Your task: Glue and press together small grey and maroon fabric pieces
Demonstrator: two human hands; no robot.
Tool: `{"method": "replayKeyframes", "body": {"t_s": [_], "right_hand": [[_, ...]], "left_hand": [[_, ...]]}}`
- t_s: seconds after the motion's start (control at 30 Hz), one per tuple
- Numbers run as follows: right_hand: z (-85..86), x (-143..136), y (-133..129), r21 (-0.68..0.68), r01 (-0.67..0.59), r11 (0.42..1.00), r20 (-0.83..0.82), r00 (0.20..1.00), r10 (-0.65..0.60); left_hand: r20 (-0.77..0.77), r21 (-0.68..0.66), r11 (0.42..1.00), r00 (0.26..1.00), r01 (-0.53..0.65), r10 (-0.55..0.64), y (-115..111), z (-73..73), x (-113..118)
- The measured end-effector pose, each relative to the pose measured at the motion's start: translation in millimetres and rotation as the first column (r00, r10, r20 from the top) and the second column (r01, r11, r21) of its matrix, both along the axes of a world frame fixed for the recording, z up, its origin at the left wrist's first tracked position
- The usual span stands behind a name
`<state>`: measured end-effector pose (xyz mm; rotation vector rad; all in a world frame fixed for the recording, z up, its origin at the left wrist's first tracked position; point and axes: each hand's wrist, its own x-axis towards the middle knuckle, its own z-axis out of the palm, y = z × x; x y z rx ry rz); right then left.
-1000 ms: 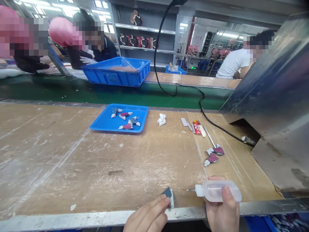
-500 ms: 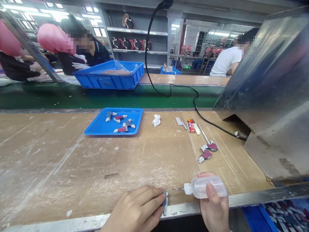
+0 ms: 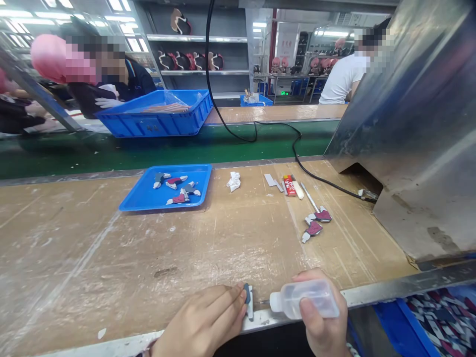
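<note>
A factory assembly line: green conveyor belt [image 3: 111,148], worn workbench [image 3: 148,248], blue parts crate [image 3: 156,121], co-workers opposite.

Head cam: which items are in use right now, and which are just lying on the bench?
In use:
- small grey piece, pinched by left hand
- squeeze bottle, held by right hand

Lying about:
- blue tray of parts
- two maroon pieces
- white wad
- red packet

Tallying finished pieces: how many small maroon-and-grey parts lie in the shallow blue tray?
4, as far as the blur allows, in the shallow blue tray: one far left, one centre, one right, one nearest.
</note>
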<state>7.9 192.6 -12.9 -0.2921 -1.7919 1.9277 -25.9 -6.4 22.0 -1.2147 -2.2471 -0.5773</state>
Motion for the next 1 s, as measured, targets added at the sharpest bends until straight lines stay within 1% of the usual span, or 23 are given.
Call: {"method": "replayKeyframes", "body": {"t_s": [0.1,0.17,0.27,0.37,0.43,0.53,0.6,0.83,0.93,1.0], "right_hand": [[-1.0,3,-3,0.106,-0.011,0.994,-0.089,0.996,0.020],[-0.9,3,-2,0.214,-0.014,0.977,-0.127,0.991,0.042],[0.8,-2,5,0.412,-0.009,0.911,-0.224,0.968,0.110],[2.8,-7,13,0.533,-0.060,0.844,-0.276,0.931,0.240],[3.4,-8,15,0.548,-0.083,0.832,-0.270,0.924,0.270],[2.4,-5,12,0.508,-0.075,0.858,-0.244,0.943,0.226],[0.9,-3,10,0.498,-0.057,0.865,-0.219,0.957,0.189],[-1.7,-4,11,0.519,-0.086,0.850,-0.235,0.942,0.239],[1.9,-4,9,0.543,-0.080,0.836,-0.237,0.940,0.244],[6.9,-5,8,0.566,-0.047,0.823,-0.245,0.944,0.223]], "left_hand": [[0.039,0.014,1.000,0.999,0.012,-0.012,1,0.3,-3],[0.061,0.017,1.000,0.998,0.016,-0.017,1,0.2,-3],[0.091,0.018,1.000,0.996,0.021,-0.022,0,-0.1,-3],[0.120,0.020,0.999,0.992,0.026,-0.028,-2,0.3,-3],[0.147,0.022,0.999,0.989,0.024,-0.026,-3,0.5,-4],[0.194,0.028,0.999,0.981,0.015,-0.020,-4,-0.6,-4],[0.224,0.040,0.999,0.974,0.009,-0.017,-6,-2.6,-3],[0.340,0.086,0.996,0.940,-0.010,-0.019,-8,-7.8,-5],[0.376,0.109,0.994,0.926,-0.008,-0.034,-8,-8.2,-7],[0.396,0.120,0.993,0.917,-0.012,-0.036,-8,-8.6,-9]]}}
